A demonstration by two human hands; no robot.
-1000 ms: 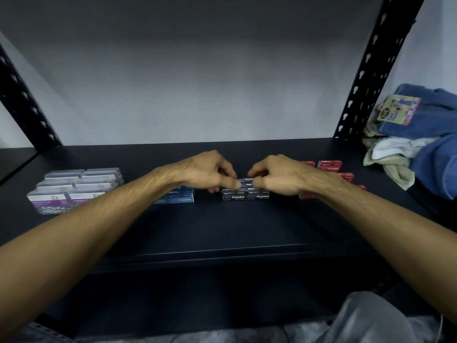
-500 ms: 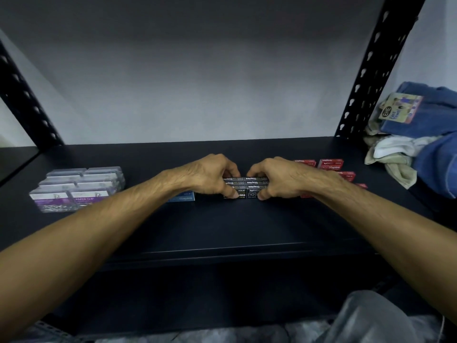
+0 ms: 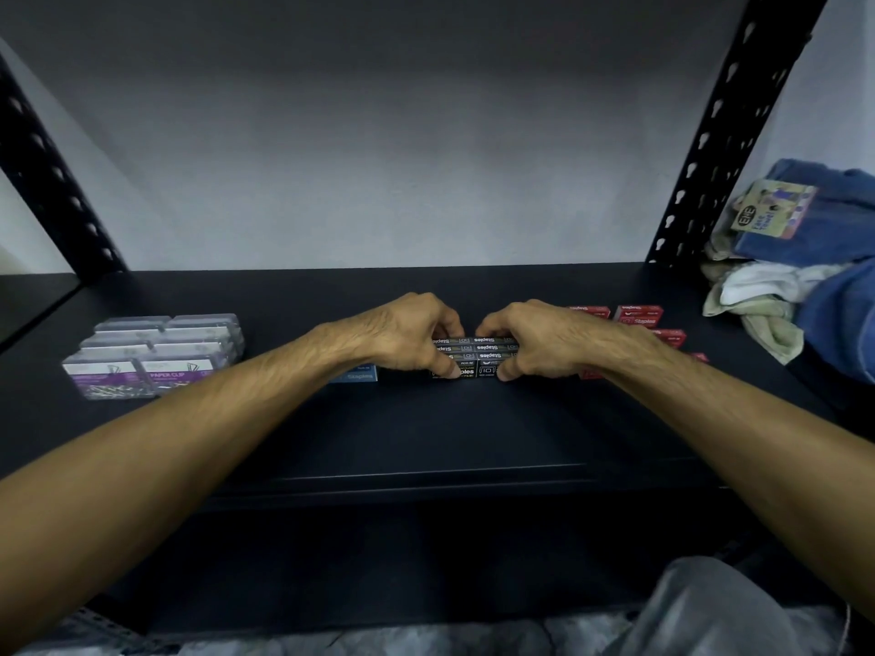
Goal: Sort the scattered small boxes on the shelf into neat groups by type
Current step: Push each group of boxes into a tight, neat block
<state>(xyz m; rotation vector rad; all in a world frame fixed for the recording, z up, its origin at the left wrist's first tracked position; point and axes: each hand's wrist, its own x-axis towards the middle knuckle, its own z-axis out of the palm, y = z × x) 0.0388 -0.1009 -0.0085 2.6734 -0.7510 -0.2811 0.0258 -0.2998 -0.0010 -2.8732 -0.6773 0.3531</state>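
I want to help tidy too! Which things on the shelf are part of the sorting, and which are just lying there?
Part of the sorting:
- black staples boxes, pressed between left hand and right hand
- blue staples box
- red staples boxes
- paper clip boxes

Just lying there:
- blue cloth
- pale towels
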